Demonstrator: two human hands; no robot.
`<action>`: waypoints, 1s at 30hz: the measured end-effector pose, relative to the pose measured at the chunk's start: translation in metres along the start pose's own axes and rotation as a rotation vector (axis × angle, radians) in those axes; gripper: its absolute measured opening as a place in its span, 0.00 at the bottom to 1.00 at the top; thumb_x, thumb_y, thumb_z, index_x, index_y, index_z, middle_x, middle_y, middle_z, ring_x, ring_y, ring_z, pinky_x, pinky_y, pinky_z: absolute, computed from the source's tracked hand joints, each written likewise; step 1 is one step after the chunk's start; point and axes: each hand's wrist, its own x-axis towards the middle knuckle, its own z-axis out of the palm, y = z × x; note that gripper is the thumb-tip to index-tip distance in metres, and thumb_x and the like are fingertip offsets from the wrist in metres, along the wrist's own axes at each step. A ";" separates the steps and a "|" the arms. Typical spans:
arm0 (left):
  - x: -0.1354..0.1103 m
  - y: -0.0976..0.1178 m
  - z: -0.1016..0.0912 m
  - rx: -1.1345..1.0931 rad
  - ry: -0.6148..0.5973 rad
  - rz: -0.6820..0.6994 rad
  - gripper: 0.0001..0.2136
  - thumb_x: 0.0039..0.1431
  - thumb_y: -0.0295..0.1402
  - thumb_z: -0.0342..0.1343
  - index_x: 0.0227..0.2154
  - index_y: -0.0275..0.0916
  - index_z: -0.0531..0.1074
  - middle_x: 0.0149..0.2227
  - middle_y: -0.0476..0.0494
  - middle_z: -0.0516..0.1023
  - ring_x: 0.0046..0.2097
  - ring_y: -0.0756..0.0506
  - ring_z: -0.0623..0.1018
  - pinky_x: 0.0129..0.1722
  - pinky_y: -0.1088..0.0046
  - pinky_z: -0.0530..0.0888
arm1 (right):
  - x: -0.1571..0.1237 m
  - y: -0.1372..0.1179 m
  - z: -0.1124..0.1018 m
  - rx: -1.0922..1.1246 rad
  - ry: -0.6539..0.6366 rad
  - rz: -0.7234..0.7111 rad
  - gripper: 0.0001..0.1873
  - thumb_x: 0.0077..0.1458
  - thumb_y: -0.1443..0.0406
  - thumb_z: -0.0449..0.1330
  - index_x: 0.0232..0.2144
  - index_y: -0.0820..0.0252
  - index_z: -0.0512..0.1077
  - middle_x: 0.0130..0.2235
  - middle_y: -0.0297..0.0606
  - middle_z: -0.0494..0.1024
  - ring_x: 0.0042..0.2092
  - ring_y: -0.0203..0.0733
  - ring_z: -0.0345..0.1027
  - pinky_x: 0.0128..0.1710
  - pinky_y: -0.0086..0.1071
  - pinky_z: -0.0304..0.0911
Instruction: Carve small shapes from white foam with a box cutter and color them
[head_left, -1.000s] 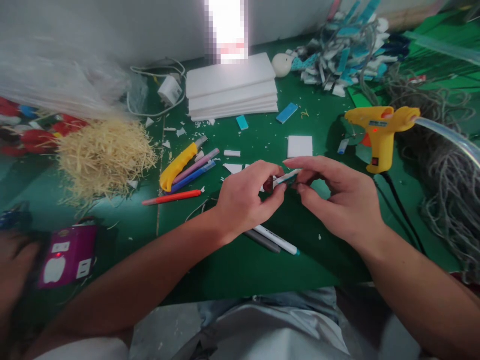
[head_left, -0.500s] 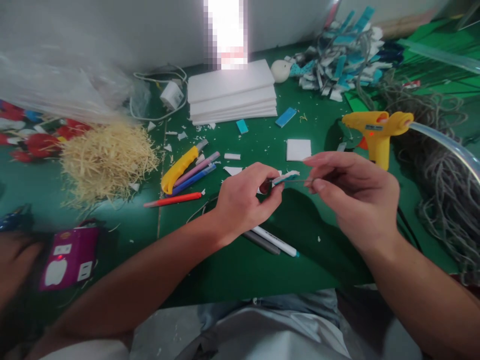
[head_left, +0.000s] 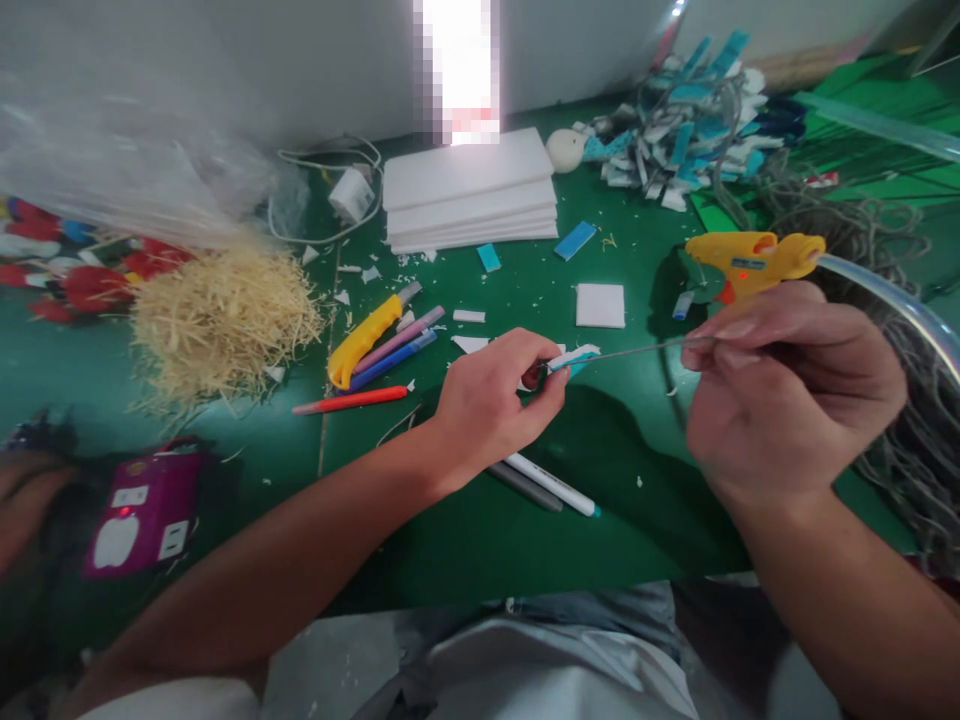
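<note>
Between the thumb and fingers of my left hand point(head_left: 501, 408) is pinched a small white and blue foam piece point(head_left: 577, 358). A thin grey string point(head_left: 637, 351) runs from it, taut, to my right hand point(head_left: 795, 385), which is closed on the string between thumb and forefinger. Below my left hand lie a white marker point(head_left: 555, 485) and a dark grey pen point(head_left: 525, 484). A square white foam piece point(head_left: 600, 306) lies flat on the table just beyond the string. Behind my right hand stands a yellow glue gun point(head_left: 750, 262), partly covered by it.
Left of my hands lie a yellow-handled cutter point(head_left: 364, 345), several pens and a straw heap point(head_left: 225, 325). White foam sheets point(head_left: 469, 175) are stacked at the back. Tied foam pieces point(head_left: 682, 130) and tangled grey string point(head_left: 885, 400) lie right. A purple power block point(head_left: 142, 510) sits left, beside another person's hand.
My right hand has moved right and toward me, drawing out a longer taut stretch of string. My left hand stays almost in place with the foam piece.
</note>
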 end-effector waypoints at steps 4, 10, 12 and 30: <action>-0.001 0.006 -0.003 -0.128 -0.019 -0.085 0.10 0.64 0.33 0.59 0.48 0.41 0.74 0.31 0.52 0.78 0.28 0.52 0.73 0.27 0.77 0.68 | -0.001 -0.004 -0.001 -0.105 -0.086 0.086 0.14 0.57 0.74 0.60 0.27 0.47 0.74 0.28 0.34 0.76 0.29 0.44 0.69 0.25 0.39 0.64; 0.009 0.020 -0.017 -0.637 -0.065 -0.409 0.10 0.57 0.26 0.52 0.42 0.41 0.71 0.24 0.55 0.69 0.21 0.53 0.66 0.20 0.77 0.67 | -0.003 -0.006 -0.003 -0.055 -0.174 0.260 0.16 0.57 0.76 0.61 0.28 0.49 0.78 0.30 0.31 0.79 0.32 0.41 0.72 0.29 0.37 0.66; 0.014 0.020 -0.021 -0.753 -0.133 -0.500 0.10 0.54 0.23 0.47 0.32 0.40 0.73 0.25 0.51 0.74 0.20 0.53 0.69 0.18 0.77 0.67 | -0.003 -0.006 -0.003 -0.073 -0.207 0.277 0.15 0.57 0.76 0.62 0.28 0.49 0.78 0.30 0.31 0.79 0.32 0.40 0.72 0.29 0.36 0.67; 0.015 0.018 -0.024 -0.516 -0.093 -0.259 0.03 0.55 0.27 0.69 0.32 0.40 0.84 0.33 0.50 0.86 0.32 0.51 0.81 0.33 0.80 0.79 | -0.001 -0.007 -0.003 -0.004 -0.255 0.297 0.16 0.54 0.77 0.61 0.27 0.51 0.81 0.30 0.30 0.81 0.32 0.37 0.74 0.31 0.32 0.71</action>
